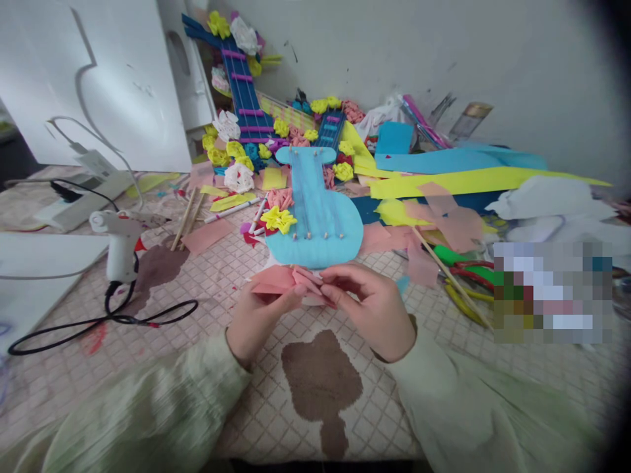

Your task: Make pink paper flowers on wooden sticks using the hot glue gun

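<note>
Both hands meet at the table's middle, pinching a folded piece of pink paper (290, 281). My left hand (259, 318) grips its left side with fingers closed. My right hand (377, 309) pinches the right side, fingers curled over the folds. Just beyond the hands lies a light blue guitar-shaped cutout (315, 220) with thin strings and a yellow paper flower (279, 219) on its left edge.
A white glue gun (118, 240) stands at the left with its black cord (123, 318) looping on the patterned tablecloth (207, 276). Paper flowers, a dark blue guitar (246, 92), yellow and blue paper strips (468, 180), wooden sticks (185, 220) and green-handled scissors (461, 263) crowd the back and right.
</note>
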Action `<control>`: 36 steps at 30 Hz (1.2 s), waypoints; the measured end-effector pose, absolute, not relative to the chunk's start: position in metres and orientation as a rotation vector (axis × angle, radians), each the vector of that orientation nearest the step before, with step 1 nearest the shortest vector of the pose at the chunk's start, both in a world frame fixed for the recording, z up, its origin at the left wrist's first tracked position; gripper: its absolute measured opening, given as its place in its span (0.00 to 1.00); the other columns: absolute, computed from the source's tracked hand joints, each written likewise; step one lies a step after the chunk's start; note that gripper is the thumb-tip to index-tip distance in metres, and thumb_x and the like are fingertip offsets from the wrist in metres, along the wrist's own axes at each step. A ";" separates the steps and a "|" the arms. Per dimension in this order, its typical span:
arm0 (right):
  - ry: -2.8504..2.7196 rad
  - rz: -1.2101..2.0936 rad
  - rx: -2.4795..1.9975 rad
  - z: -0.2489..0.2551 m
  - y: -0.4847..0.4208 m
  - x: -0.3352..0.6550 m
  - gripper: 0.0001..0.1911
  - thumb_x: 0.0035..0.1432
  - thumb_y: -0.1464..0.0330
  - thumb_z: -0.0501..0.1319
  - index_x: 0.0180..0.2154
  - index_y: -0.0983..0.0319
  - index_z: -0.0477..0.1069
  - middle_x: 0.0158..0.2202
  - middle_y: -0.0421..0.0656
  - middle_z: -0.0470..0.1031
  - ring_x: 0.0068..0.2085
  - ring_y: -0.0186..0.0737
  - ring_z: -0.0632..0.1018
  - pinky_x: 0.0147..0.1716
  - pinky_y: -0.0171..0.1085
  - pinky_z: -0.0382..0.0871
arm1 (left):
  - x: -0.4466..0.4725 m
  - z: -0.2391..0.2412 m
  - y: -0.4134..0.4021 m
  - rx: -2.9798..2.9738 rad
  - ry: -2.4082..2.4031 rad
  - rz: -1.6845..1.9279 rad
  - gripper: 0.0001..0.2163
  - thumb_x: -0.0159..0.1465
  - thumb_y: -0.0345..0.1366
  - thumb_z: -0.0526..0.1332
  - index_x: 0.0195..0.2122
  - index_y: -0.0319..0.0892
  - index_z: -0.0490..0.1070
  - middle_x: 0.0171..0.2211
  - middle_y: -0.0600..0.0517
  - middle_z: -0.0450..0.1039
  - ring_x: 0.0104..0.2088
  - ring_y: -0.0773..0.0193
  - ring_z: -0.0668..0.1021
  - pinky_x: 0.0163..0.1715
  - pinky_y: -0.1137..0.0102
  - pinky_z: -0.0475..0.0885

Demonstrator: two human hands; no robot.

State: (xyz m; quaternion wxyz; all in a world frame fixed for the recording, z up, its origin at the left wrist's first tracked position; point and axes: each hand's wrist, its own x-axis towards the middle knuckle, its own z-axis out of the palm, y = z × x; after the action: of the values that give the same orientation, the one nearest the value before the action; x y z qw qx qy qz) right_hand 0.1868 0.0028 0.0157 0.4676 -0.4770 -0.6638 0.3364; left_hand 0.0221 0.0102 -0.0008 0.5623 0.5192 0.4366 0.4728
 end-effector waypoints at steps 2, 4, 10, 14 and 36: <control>-1.655 0.790 -1.163 0.018 0.004 0.189 0.06 0.52 0.74 0.58 0.34 0.62 0.71 0.33 0.42 0.74 0.34 0.35 0.75 0.33 0.35 0.73 | 0.022 -0.003 0.011 1.090 1.045 1.153 0.05 0.54 0.36 0.62 0.31 0.41 0.72 0.30 0.53 0.73 0.32 0.66 0.74 0.33 0.72 0.68; -1.679 0.782 -1.159 0.019 0.006 0.191 0.06 0.51 0.75 0.58 0.34 0.62 0.71 0.32 0.42 0.73 0.33 0.35 0.75 0.33 0.35 0.73 | 0.022 -0.002 0.012 1.008 1.024 1.201 0.05 0.53 0.35 0.62 0.30 0.42 0.72 0.30 0.54 0.73 0.32 0.67 0.74 0.33 0.73 0.68; -1.731 0.722 -1.143 0.020 0.008 0.193 0.06 0.51 0.75 0.59 0.33 0.63 0.71 0.31 0.42 0.72 0.33 0.34 0.74 0.31 0.34 0.71 | 0.023 0.011 0.015 0.898 0.968 1.268 0.04 0.53 0.34 0.62 0.25 0.40 0.74 0.26 0.53 0.74 0.32 0.66 0.75 0.34 0.73 0.69; -1.761 0.672 -1.143 0.023 0.010 0.195 0.06 0.52 0.74 0.58 0.32 0.61 0.71 0.31 0.42 0.73 0.33 0.35 0.74 0.30 0.34 0.70 | 0.023 0.011 0.016 0.874 0.924 1.289 0.04 0.54 0.34 0.62 0.27 0.41 0.75 0.29 0.53 0.75 0.34 0.66 0.75 0.36 0.74 0.69; -1.708 0.998 -1.081 0.034 0.003 0.196 0.10 0.47 0.66 0.64 0.34 0.61 0.71 0.31 0.38 0.63 0.18 0.23 0.57 0.16 0.30 0.54 | 0.019 0.005 0.009 0.955 0.870 1.222 0.05 0.51 0.36 0.62 0.24 0.40 0.73 0.24 0.54 0.71 0.23 0.69 0.70 0.27 0.73 0.67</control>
State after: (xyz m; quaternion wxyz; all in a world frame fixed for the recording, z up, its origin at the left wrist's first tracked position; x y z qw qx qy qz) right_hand 0.1965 0.0031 0.0344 0.4292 -0.4332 -0.6842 0.4000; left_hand 0.0193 0.0088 0.0054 0.6301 0.4171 0.3799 0.5335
